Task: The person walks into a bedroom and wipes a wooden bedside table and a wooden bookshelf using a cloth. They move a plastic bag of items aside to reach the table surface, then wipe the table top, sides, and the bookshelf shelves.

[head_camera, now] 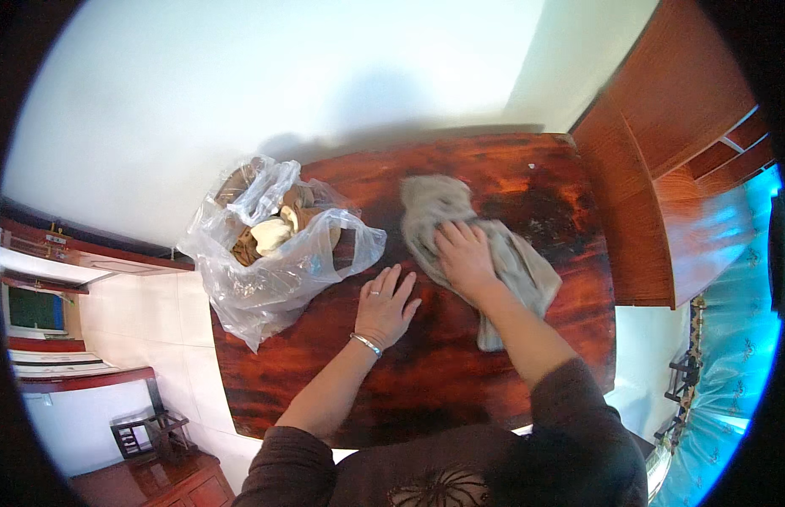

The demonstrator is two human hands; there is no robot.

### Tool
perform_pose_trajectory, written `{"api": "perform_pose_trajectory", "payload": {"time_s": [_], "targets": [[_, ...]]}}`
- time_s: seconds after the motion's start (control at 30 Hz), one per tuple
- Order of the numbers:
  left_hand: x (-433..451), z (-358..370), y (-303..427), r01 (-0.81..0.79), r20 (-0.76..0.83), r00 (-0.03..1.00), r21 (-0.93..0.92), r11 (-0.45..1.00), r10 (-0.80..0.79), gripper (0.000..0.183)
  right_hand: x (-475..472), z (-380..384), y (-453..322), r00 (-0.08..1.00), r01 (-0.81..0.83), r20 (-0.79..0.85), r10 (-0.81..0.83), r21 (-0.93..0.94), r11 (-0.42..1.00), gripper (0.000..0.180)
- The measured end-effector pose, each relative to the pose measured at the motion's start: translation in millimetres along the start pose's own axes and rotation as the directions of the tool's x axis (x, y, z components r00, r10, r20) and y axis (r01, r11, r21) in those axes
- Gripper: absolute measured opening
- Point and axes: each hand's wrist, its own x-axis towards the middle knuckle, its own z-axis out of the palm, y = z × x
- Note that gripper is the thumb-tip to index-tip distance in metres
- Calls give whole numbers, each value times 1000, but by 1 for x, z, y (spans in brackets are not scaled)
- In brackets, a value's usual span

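Observation:
My right hand [467, 258] presses down on a rumpled grey cloth [433, 196], which is partly blurred and spread over the wooden tabletop [341, 393]. The fingers bear on the middle of the cloth, and its lower folds fan out under my wrist and to the right. To the left, my left hand [383, 307] lies palm down on the bare wood with its fingers apart and nothing in them. It wears a ring and a bracelet. Just beyond its fingertips stands a clear plastic bag [272, 298] holding brown items and a cream-coloured item [273, 236].
A pale wall [303, 76] rises behind the table. Reddish wooden shelving [627, 209] borders its right side, with a turquoise curtain [741, 355] beyond. At lower left are a wooden cabinet [170, 475] and a dark chair [154, 434]. A small white speck [532, 166] lies near the tabletop's far right corner.

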Motion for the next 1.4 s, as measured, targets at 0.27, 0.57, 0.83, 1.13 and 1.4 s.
{"api": "perform_pose_trajectory", "payload": {"time_s": [0.27,0.57,0.83,1.13,1.4], "targets": [[4,2,-4,-63,21,998,71,996,62,51,178,75,-57,962,255,-156,-225,214,943,33],[-1,4,-11,-30,21,999,7,1000,30,55,190,9,86,893,-247,328,308,-215,945,31],[3,8,-11,-57,-16,998,-12,998,57,52,35,-24,257,761,-613,-134,635,-468,637,51],[2,12,-10,-72,-72,994,83,994,78,49,-129,-67,245,364,-898,-124,923,-308,313,43],[0,13,-9,-67,-60,996,78,995,72,48,-311,-103,157,146,-924,-137,980,-372,85,41]]}}
